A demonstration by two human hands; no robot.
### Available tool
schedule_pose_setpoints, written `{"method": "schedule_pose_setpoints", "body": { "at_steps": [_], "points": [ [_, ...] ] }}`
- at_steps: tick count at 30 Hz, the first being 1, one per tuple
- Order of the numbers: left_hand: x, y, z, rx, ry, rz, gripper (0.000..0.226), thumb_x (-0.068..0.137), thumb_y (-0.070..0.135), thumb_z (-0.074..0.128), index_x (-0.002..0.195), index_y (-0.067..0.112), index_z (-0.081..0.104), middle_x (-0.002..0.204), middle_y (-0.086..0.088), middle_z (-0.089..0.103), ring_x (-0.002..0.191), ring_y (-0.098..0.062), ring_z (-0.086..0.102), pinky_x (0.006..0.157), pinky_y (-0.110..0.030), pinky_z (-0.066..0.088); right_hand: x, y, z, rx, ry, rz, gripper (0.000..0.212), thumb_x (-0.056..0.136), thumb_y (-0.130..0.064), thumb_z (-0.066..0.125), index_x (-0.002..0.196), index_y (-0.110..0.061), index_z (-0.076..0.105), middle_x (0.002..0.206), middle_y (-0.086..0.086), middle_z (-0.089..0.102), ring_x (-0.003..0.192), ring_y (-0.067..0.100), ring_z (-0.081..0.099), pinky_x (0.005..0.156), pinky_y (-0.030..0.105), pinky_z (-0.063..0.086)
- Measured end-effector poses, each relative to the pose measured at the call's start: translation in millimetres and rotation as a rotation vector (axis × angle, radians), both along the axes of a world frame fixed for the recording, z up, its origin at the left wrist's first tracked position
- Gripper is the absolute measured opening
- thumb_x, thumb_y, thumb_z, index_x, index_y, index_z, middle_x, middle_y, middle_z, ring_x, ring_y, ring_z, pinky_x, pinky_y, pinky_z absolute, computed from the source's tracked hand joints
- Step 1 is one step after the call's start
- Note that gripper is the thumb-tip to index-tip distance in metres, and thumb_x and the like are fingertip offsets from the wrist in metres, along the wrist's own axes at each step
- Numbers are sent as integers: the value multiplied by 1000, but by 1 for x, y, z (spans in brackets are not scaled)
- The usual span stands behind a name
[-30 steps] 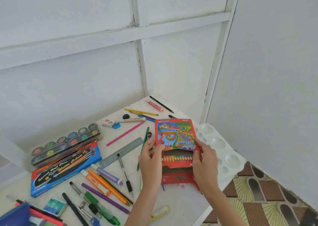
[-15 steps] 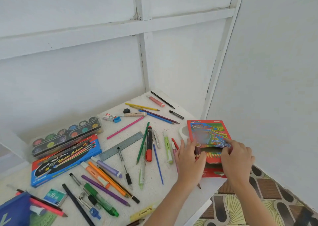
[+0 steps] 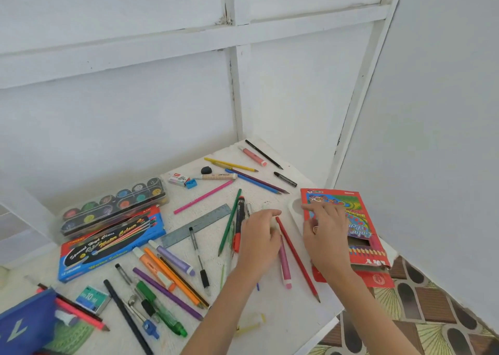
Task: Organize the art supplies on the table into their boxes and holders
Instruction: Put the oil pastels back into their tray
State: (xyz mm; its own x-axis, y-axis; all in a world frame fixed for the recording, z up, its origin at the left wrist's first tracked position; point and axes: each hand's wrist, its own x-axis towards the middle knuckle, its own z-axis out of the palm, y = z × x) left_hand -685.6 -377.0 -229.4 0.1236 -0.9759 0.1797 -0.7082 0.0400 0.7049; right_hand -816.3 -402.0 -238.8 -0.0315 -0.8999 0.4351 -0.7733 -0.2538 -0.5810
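Observation:
The red colour pencil box [image 3: 359, 227] lies at the table's right edge, partly on a white palette [image 3: 294, 206], its flap end hanging over the edge. My right hand [image 3: 325, 235] rests on top of the box with the fingers spread. A red pencil [image 3: 297, 257] lies flat between my hands, tip toward me. My left hand [image 3: 260, 237] lies over several pens, and its fingertips pinch the far end of that red pencil. A pink marker [image 3: 285, 268] lies beside the pencil, partly under my left hand.
Loose pencils, pens and markers cover the white table [image 3: 283, 325]. A steel ruler [image 3: 197, 227], a blue watercolour box [image 3: 108, 244] and a case of paint pots [image 3: 113, 206] lie at the left. A blue pouch [image 3: 24, 327] sits front left. The table edge drops to tiled floor at right.
Both hands carried the red box from the middle of the table to the right edge and set it down. My left hand has left the box and gone to the red pencil.

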Motion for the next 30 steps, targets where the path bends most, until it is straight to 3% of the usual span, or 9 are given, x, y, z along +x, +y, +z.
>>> {"method": "schedule_pose_setpoints", "body": {
  "at_steps": [5,10,12,14,17,20,23,26,30],
  "points": [
    [29,-2,-6,-16,-453,-80,46,95,4,40,139,19,41,144,3,42,140,-13,23,113,-24,8,21,-7,0,59,28,177,29,82,2,55,105,-11,67,107,2,61,108,21,46,92,21,24],
    [54,-10,-11,-17,-730,-234,46,97,6,38,139,22,40,144,4,38,139,-15,23,111,-28,6,25,-24,4,89,52,310,29,85,0,52,106,-15,65,106,-2,60,107,17,44,94,27,34],
    [60,-15,-8,-36,-815,-297,40,91,9,53,129,22,53,133,3,50,130,-16,37,109,-29,15,24,-36,8,116,79,340,30,86,-2,49,107,-16,65,107,-3,59,107,15,41,95,26,33],
    [65,-24,-6,-58,-852,-346,37,64,13,83,96,25,70,103,7,66,106,-14,59,95,-27,28,22,-52,11,129,87,357,30,87,-3,49,108,-17,65,107,-3,61,106,14,41,93,25,33],
    [72,-36,-4,-80,-892,-430,40,40,18,92,69,30,68,77,12,67,82,-10,66,78,-23,34,21,-76,17,166,122,361,30,88,-5,47,108,-17,65,105,-2,64,104,16,43,90,28,36],
    [78,-42,-6,-133,-847,-461,41,45,20,91,75,30,66,78,13,66,77,-7,64,73,-19,49,21,-101,20,206,165,357,32,88,-5,45,111,-16,65,108,1,65,106,20,45,91,32,39],
    [77,-50,-3,-169,-731,-349,26,72,21,76,93,26,63,89,12,66,83,-7,63,80,-18,43,22,-123,21,236,197,313,32,88,-4,44,112,-12,65,107,6,66,104,24,48,90,35,41],
    [65,-56,10,-103,-313,-101,20,98,25,45,113,19,57,105,14,57,93,0,52,80,-8,30,24,-143,18,298,242,280,32,90,-5,46,116,-11,62,110,11,63,107,27,50,90,36,42],
    [49,-64,9,-102,209,86,10,95,28,52,104,33,55,96,14,63,87,2,60,79,-17,47,33,-154,11,387,398,255,37,91,-8,45,127,-13,51,112,11,56,107,25,49,82,32,44]
  ]
}}
